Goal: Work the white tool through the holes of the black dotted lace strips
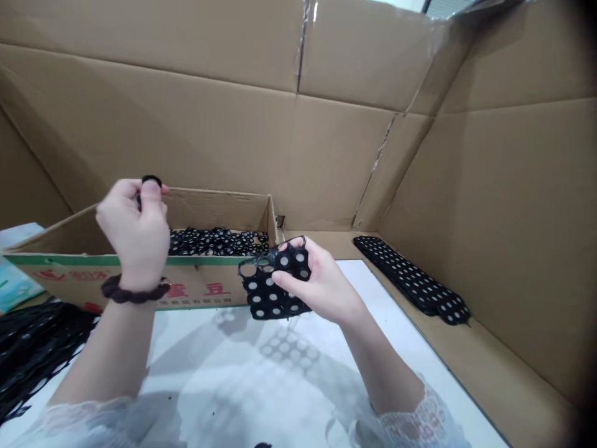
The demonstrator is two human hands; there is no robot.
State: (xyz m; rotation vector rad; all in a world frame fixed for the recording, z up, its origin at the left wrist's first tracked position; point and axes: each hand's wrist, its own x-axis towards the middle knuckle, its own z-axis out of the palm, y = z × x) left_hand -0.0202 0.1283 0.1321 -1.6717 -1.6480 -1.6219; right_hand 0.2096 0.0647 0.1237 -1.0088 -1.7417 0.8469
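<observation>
Aloft, right fingers [290, 283] pinch black sheet [264, 305]

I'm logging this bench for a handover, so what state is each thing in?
Left grip: closed on a black piece, raised.
Black piece: pinched, partly hidden.
Right grip: closed on the sheet.
Sheet: held up off the table, larger openings at upper left.
Carton: open-topped, partly filled.
Holed scraps: heaped inside it.
Black strips: heaped at left.
Dotted sheets: lying at right.
</observation>
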